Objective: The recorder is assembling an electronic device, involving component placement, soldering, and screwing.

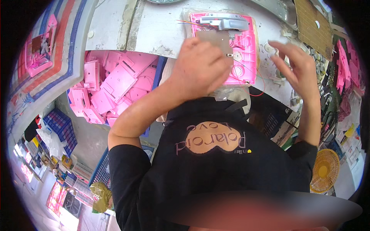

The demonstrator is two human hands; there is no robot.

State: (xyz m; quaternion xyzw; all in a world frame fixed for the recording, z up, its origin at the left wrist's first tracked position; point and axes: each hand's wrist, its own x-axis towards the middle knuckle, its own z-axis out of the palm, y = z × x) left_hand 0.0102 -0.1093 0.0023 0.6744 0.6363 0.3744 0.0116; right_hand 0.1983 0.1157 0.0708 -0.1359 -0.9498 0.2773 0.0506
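Observation:
A pink plastic housing [251, 46] lies on the worktable in front of me, on clear plastic wrap. Across its far end sits a grey-blue handle-like part [233, 24], with thin coloured wires beside it. A flat grey-brown plate [220, 38] covers part of the inside. My left hand [203, 68] is closed over this plate, and its curled fingers hide whatever they grip. To the right of the housing, my right hand [296, 66] hovers with thumb and fingers apart, holding nothing visible. A thin red wire [263, 87] loops out from the housing's near right corner.
Left of me, a bin holds many pink plastic panels [119, 79]. Small loose parts [320, 63] crowd the table's right side, near a brown cardboard sheet [314, 29]. An orange-yellow basket [325, 171] stands lower right. Blue crates [61, 129] sit at the left.

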